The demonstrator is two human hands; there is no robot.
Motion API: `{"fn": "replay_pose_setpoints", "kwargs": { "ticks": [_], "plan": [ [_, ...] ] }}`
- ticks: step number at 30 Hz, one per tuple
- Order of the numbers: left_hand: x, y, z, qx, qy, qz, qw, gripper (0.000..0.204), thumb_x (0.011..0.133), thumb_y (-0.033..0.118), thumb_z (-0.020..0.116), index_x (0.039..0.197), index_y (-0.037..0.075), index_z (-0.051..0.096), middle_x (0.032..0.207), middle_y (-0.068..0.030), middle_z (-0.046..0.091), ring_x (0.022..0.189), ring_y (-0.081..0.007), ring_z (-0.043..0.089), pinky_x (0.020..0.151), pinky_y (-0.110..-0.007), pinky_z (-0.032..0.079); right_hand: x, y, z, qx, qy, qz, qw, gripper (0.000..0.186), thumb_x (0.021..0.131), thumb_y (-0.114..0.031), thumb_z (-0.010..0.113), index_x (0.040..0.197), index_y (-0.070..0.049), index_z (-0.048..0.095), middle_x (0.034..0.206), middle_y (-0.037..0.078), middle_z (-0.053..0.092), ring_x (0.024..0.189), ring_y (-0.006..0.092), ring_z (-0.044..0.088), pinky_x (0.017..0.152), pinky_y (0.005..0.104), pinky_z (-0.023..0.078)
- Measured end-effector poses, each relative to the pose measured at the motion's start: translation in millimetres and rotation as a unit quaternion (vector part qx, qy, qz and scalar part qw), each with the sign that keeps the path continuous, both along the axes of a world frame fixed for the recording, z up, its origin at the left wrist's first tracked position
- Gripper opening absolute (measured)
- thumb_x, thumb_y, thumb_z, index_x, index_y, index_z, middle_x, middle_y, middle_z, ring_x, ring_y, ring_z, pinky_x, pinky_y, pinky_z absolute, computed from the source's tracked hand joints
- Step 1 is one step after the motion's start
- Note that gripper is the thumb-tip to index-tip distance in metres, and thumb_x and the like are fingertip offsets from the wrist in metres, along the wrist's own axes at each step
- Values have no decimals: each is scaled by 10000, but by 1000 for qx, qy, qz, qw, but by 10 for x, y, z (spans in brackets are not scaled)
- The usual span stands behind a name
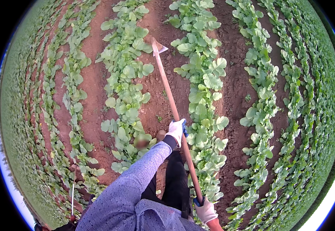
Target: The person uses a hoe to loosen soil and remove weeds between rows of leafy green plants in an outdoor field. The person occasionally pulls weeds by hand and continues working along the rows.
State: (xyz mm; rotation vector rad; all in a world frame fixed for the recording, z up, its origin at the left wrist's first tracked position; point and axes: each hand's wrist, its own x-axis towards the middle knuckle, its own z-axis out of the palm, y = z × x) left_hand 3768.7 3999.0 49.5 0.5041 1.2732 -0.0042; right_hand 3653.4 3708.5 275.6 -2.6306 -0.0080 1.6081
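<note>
- Hoe (169, 98), one, in the head view: its long wooden handle slants from lower right up to one pale blade (159, 47), over the soil (151, 109) between two leafy rows; I cannot tell whether the blade touches the ground.
- Hands, two, each in a white-and-blue glove: the left hand (176, 131) is wrapped round the middle of the handle, the right hand (205, 211) round its lower end.
- Rows flanking the hoe, two: one left row (127, 77), one right row (202, 77); more run outward on both sides, too dense toward the rim to count.
- Stick, one, thin and white (73, 198), at lower left.
</note>
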Motion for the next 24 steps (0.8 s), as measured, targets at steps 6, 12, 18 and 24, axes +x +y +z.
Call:
{"fn": "replay_pose_setpoints", "kwargs": {
  "ticks": [6, 12, 18, 24],
  "plan": [
    [-214, 794, -641, 177, 110, -139, 968, 283, 900, 299, 578, 688, 140, 478, 538, -5, 440, 413, -182, 435, 412, -358, 380, -167, 829, -149, 157, 53, -64, 984, 434, 815, -295, 694, 1042, 45, 546, 851, 263, 652, 857, 422, 644, 759, 455, 516],
    [-465, -500, 348, -60, 59, -44, 996, 249, 899, 242, 618, 707, 133, 502, 551, 15, 451, 404, -146, 434, 374, -329, 379, -254, 38, 1080, -23, 72, -64, 995, 505, 799, -421, 699, 1038, 8, 580, 845, 244, 664, 841, 389, 665, 757, 446, 517],
    [-384, 24, 286, -79, 11, -89, 993, 282, 930, 302, 551, 729, 108, 513, 592, -28, 474, 485, -203, 511, 461, -380, 467, 547, 736, 2075, -5, 90, -78, 993, 426, 814, -256, 721, 1120, -5, 563, 748, 159, 658, 663, 223, 665, 628, 379, 527],
    [143, 220, 432, -72, 1, -150, 986, 240, 920, 288, 567, 835, 65, 596, 674, -59, 550, 577, -227, 594, 493, -396, 519, 999, 1077, 2409, 14, -44, -43, 998, 406, 793, -246, 730, 1095, -1, 615, 795, 182, 680, 743, 313, 690, 715, 390, 529]
  ]
}}
